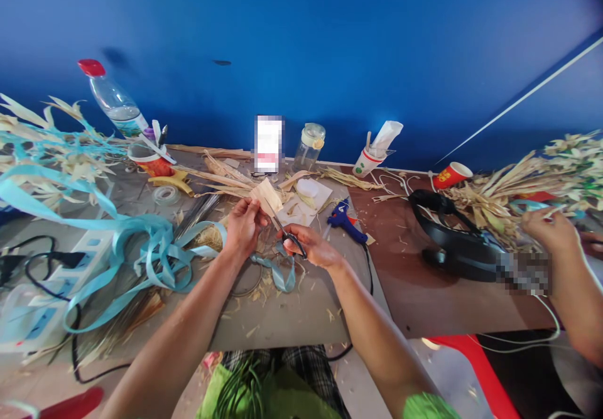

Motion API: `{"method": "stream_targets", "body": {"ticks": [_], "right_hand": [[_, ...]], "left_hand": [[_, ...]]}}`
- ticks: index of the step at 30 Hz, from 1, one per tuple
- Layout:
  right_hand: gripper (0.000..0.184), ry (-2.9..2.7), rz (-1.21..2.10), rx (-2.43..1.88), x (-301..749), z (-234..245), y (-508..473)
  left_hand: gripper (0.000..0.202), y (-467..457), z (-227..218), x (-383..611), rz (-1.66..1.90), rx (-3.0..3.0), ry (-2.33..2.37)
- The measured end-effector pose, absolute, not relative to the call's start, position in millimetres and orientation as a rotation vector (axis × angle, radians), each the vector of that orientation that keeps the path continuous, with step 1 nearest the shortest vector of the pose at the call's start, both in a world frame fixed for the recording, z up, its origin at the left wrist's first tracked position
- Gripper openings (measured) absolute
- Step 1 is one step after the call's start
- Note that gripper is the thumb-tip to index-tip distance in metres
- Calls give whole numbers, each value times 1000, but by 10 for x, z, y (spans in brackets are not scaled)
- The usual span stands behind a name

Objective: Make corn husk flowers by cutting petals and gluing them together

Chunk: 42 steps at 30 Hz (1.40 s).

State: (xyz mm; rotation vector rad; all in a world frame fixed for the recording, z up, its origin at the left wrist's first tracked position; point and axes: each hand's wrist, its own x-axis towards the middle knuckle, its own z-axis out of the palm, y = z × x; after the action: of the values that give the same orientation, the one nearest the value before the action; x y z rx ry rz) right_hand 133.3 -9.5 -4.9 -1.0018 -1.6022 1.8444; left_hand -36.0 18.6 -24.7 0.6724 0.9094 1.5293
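Head view, centre of frame. The left hand [242, 224] pinched a pale, dried corn-husk strip [267, 196] by its lower end, holding it raised off the grey tabletop [301, 312], apparently to present its free edge to the blades. The right hand [315, 247] gripped black-handled steel scissors [288, 235], tips angled up-left toward the husk. A blue hot-glue gun [343, 219] lay just right of them. At the right edge, a co-worker's hand [551, 230] reached into a pile of husks.

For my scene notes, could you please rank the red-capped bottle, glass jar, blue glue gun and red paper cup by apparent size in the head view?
1. red-capped bottle, clearly largest.
2. glass jar and blue glue gun look alike; the gun lies nearer the camera, so they are left unranked.
3. red paper cup, smallest.
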Motion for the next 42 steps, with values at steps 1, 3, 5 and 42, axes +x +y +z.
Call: {"method": "stream_targets", "body": {"ticks": [1,3,5,42], "right_hand": [[62,-1596,1838,-1003,1329,-48,-97],[61,-1589,1825,-1012,1323,-53,-98],[62,-1582,1827,-1034,1320,-61,-98],[41,-1593,1778,-1098,1368,-130,-68]], "left_hand": [[23,185,-242,-360,1530,673,914],[23,181,-229,-357,1532,679,928],[23,178,-219,-355,1536,685,942],[27,212,-229,-377,1518,635,901]]}}
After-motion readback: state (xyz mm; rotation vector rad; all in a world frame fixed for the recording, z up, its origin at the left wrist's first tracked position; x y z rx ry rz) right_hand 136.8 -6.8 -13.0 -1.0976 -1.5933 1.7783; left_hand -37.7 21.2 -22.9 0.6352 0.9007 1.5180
